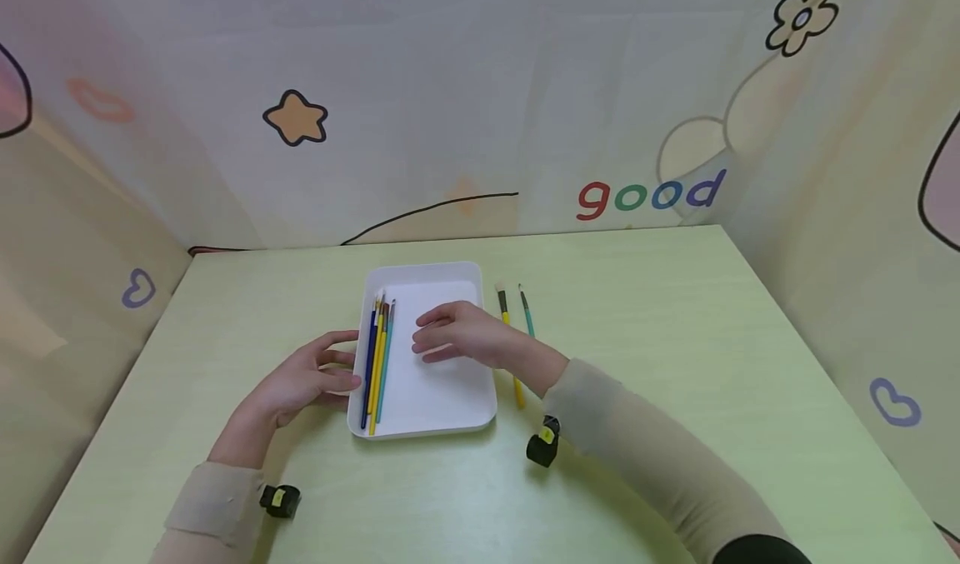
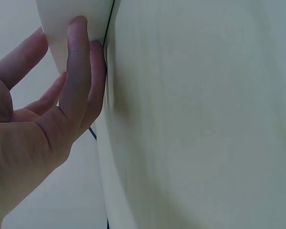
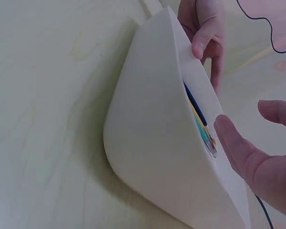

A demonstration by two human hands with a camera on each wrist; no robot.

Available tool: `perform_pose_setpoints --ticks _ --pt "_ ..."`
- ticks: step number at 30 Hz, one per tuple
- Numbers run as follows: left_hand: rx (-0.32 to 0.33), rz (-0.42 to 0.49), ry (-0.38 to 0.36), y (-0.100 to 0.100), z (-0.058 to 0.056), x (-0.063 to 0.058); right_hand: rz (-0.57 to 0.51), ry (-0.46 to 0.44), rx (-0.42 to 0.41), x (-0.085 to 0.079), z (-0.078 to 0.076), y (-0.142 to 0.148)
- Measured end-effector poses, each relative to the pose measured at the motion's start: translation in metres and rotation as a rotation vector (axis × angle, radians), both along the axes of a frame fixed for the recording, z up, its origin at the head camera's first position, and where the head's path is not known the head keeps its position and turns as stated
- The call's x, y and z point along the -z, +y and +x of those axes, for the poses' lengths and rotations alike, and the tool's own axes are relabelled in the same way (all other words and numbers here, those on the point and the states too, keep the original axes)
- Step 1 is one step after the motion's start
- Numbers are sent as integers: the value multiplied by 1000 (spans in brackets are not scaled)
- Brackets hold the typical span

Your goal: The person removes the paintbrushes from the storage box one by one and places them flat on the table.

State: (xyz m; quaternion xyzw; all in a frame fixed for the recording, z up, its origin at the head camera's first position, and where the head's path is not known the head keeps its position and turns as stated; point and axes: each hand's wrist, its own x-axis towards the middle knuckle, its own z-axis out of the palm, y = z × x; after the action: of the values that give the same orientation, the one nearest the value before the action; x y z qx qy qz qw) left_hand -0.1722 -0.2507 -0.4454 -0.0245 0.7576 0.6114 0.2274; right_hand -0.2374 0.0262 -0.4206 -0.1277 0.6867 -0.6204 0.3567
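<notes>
A white tray (image 1: 442, 406) lies on the table with several paintbrushes (image 1: 379, 356) lined up along its left side, their handles dark blue, yellow and teal. My left hand (image 1: 307, 376) holds the tray's left edge, thumb at the rim and fingers against the outer wall (image 2: 62, 21). Above the middle of the tray hovers my right hand (image 1: 465, 335), fingers loosely bent and holding nothing. Just right of the tray, partly hidden by that hand and wrist, lie a yellow-handled paintbrush (image 1: 519, 393) and a teal-handled paintbrush (image 1: 528, 314).
The pale green table (image 1: 675, 314) meets a printed cloth backdrop (image 1: 450, 89) at its far edge and on both sides. Each wrist carries a small black camera; one camera (image 1: 543, 441) hangs close above the table right of the tray.
</notes>
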Motion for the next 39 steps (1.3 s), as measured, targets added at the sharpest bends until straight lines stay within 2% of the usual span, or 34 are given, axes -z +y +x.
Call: perform_pose_setpoints --ticks 8,16,28,39 --pt "-6 20 -13 -2 2 1 10 -41 -3 11 7 -14" --pt "-11 24 -17 -3 1 -1 -58 -96 12 21 13 -27" --pt "-2 32 -22 -1 1 -3 8 -88 94 21 19 -44" --pt "9 18 -19 -1 0 -2 -62 -138 122 29 22 -57"
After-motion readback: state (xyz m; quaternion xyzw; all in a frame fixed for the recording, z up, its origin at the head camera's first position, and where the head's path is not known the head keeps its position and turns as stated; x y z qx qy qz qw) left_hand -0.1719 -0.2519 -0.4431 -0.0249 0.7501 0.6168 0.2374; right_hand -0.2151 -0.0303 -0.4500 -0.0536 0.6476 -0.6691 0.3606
